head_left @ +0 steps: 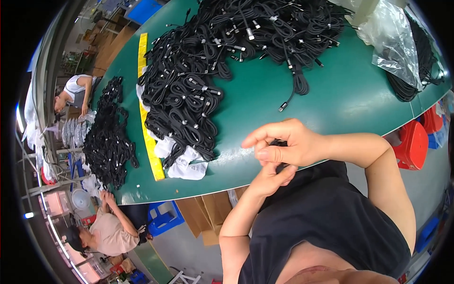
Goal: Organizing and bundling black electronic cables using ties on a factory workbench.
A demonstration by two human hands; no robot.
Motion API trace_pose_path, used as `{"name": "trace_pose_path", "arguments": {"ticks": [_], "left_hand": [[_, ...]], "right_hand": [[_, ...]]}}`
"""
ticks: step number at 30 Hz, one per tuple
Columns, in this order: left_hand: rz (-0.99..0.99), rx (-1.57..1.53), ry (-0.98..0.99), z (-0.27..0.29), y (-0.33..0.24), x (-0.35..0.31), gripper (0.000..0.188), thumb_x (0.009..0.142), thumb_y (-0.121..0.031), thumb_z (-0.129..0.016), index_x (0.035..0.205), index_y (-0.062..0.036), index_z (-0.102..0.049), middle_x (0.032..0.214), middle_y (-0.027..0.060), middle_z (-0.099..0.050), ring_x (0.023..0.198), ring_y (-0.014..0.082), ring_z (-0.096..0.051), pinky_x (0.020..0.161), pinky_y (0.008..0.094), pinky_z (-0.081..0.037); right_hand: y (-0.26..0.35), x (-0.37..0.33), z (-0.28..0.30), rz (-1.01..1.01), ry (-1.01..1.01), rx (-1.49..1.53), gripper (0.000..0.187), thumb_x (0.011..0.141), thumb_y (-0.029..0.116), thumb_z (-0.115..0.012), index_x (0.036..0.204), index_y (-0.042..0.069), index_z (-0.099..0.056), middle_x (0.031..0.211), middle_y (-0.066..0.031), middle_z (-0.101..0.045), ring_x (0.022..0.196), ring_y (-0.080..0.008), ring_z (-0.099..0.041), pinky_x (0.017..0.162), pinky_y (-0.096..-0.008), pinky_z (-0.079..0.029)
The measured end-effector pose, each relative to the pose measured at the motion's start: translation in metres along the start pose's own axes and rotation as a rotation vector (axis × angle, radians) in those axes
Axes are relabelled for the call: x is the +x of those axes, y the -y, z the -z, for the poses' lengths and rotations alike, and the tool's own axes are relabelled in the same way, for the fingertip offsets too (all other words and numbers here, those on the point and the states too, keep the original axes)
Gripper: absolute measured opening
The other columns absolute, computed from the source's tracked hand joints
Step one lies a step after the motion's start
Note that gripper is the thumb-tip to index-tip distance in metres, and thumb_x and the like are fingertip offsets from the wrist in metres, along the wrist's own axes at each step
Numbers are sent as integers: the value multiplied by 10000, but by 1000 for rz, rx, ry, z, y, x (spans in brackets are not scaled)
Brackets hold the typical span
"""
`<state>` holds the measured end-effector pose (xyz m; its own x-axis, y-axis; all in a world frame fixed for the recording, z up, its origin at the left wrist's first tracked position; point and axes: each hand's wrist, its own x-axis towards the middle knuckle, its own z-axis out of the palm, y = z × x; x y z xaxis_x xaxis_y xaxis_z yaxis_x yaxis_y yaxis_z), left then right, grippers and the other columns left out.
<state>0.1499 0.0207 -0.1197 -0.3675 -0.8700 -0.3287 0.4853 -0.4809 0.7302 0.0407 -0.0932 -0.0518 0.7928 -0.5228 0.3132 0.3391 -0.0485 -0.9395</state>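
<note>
My right hand (294,142) and my left hand (272,180) meet at the near edge of the green table (265,90). Bits of a black cable (279,142) show between the curled fingers. Both hands are closed around it, the right above the left; most of the cable is hidden. Beyond them lies a big heap of coiled black cables (208,61) with silver plugs. One bundled cable (299,83) sticks out of the heap toward my hands, its plug end lying on the table.
A yellow strip (150,118) divides the table; white bags (187,165) lie beside it. Past it is another cable pile (109,137), with two people (113,227) working there. At right are a clear plastic bag (392,42), more cables (406,85) and red stools (410,144).
</note>
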Motion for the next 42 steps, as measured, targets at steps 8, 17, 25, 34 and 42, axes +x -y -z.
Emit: {"name": "trace_pose_path", "arguments": {"ticks": [8,17,25,34,42], "left_hand": [[-232,49,-133,-2,11,14,196,840,-194,-593,744,-50,-501,564,-32,-440,475,51,-393,431,207,-299],[-687,-71,-281,30,-71,6,726,823,-590,-425,1224,14,-401,930,134,-568,629,157,-500,520,257,-392],[-386,-6,-303,32,-44,22,419,871,-179,-553,1232,-5,-432,1149,128,-533,877,171,-561,663,256,-447],[-746,-248,-235,20,-45,27,310,847,-152,-590,1117,-50,-478,1115,171,-552,739,128,-542,628,254,-434],[-756,50,-358,12,-38,15,329,826,-136,-614,1103,-30,-471,1081,169,-571,777,134,-563,620,245,-447]], "right_hand": [[-4,9,9,-296,-189,448,374,960,292,-347,953,-25,-545,578,-47,-533,464,-57,-459,440,-196,-386],[-52,-8,86,-417,-446,-1716,364,763,261,-623,998,-1,-532,868,-147,-552,770,-279,-585,577,-349,-488],[-16,-12,51,-352,-288,-536,308,730,26,-609,1025,-8,-525,848,-104,-596,741,-163,-587,674,-280,-479],[5,-25,15,68,-192,-1002,279,722,127,-676,936,4,-546,869,-121,-549,739,-271,-571,625,-337,-483],[-1,-20,24,416,82,-1204,231,617,29,-577,839,-18,-534,714,-67,-462,591,-193,-512,507,-288,-418]]}}
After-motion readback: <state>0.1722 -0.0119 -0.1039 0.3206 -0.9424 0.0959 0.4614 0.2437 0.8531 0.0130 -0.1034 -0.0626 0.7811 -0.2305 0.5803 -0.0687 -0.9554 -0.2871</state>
